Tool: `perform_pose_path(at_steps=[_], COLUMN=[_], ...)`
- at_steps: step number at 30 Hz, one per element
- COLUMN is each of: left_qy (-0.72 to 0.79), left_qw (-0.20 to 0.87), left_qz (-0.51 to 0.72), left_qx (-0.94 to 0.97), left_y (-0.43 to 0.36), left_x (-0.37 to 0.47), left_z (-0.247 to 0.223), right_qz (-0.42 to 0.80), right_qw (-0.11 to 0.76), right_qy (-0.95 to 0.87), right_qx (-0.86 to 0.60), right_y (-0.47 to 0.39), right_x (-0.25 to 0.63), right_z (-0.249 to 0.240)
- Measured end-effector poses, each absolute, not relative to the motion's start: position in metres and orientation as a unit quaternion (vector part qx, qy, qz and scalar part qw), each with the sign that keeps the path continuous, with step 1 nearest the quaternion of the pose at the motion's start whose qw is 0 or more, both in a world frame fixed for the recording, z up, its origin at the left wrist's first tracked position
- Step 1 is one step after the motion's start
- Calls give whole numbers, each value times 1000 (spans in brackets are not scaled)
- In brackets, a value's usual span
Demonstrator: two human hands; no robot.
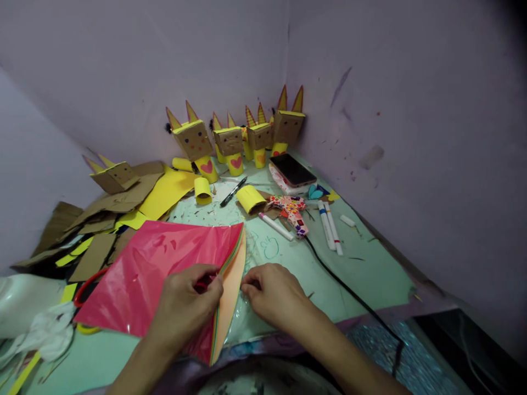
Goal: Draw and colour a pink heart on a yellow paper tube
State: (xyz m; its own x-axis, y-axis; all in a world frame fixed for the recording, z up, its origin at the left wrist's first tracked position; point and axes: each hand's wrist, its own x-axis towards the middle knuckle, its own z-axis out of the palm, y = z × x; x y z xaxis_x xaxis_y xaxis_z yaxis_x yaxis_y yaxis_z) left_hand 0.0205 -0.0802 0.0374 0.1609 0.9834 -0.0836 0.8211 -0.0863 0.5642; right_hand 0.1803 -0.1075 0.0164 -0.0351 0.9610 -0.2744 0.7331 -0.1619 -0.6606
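Observation:
A pack of coloured paper (164,247) lies tilted over the table, its top sheet pink and glossy under clear plastic. Along its right edge several colours show, with a peach sheet (230,296) at the bottom. My left hand (191,299) is closed on that right edge, thumb and fingers pinching the sheets. Just to the right, my right hand (272,291) has its fingers pressed together at the clear plastic sleeve (239,323) sticking out past the paper. Its fingertips partly hide what they pinch. Red-handled scissors (84,288) lie partly under the pack's left side.
Cardboard figures with yellow horns (191,140) stand along the wall. A floral glue gun (290,211) trails a black cord (349,285) off the front edge. Around it lie a phone (293,169), markers (327,225), a pen (233,192) and yellow tubes (251,199). Cardboard scraps (94,258) pile up left.

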Motion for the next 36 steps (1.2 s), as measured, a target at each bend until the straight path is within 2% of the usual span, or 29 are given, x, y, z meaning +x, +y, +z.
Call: perform_pose_path(at_steps=[5, 8, 11, 25, 36], left_qy=[556, 482, 446, 491, 510], left_qw=[51, 3, -6, -4, 66], left_qz=[42, -69, -148, -218, -201], left_qx=[829, 874, 882, 843, 834], left_y=[-89, -89, -87, -89, -81], left_x=[33, 42, 48, 47, 37], left_z=[40, 50, 61, 66, 64], right_qz=[428, 440, 440, 435, 460], right_qw=[204, 214, 217, 217, 209], right_qy=[-595, -597, -597, -607, -590], right_qx=[-649, -636, -635, -629, -629], right_y=[-105, -104, -104, -106, -102], right_x=[183, 184, 185, 186, 181], right_z=[6, 2, 2, 9, 11])
